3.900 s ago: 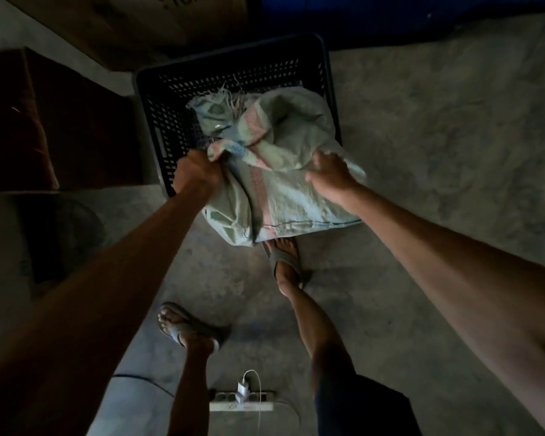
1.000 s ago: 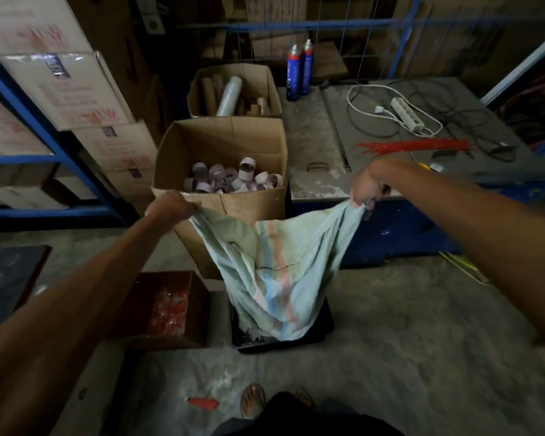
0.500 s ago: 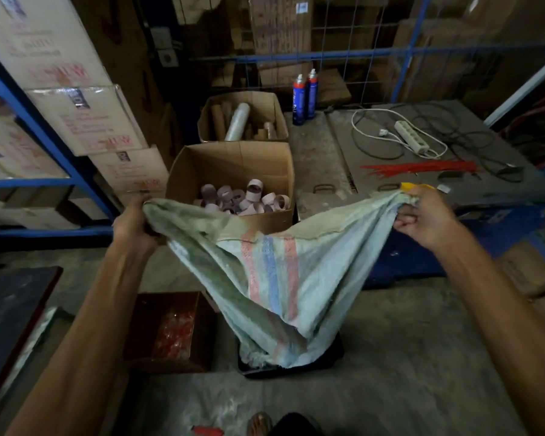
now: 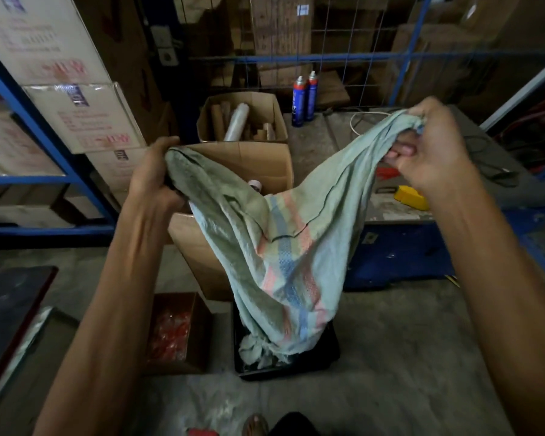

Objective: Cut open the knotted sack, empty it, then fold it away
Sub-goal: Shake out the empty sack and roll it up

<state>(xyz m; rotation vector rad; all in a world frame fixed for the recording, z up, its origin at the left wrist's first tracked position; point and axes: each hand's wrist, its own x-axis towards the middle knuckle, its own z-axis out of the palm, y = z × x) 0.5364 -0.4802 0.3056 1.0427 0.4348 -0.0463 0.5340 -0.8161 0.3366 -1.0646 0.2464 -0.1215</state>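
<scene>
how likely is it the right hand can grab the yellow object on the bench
Probably not: the right hand grips a sack corner, though the yellow object lies near it.

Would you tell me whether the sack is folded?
Not folded: the sack hangs slack between left hand and right hand, its end in the crate.

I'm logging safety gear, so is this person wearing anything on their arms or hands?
No. The left hand and right hand are bare, with no gloves, rings or watch visible. Both forearms are uncovered as far as the frame shows: no sleeves, no wristbands.
</scene>
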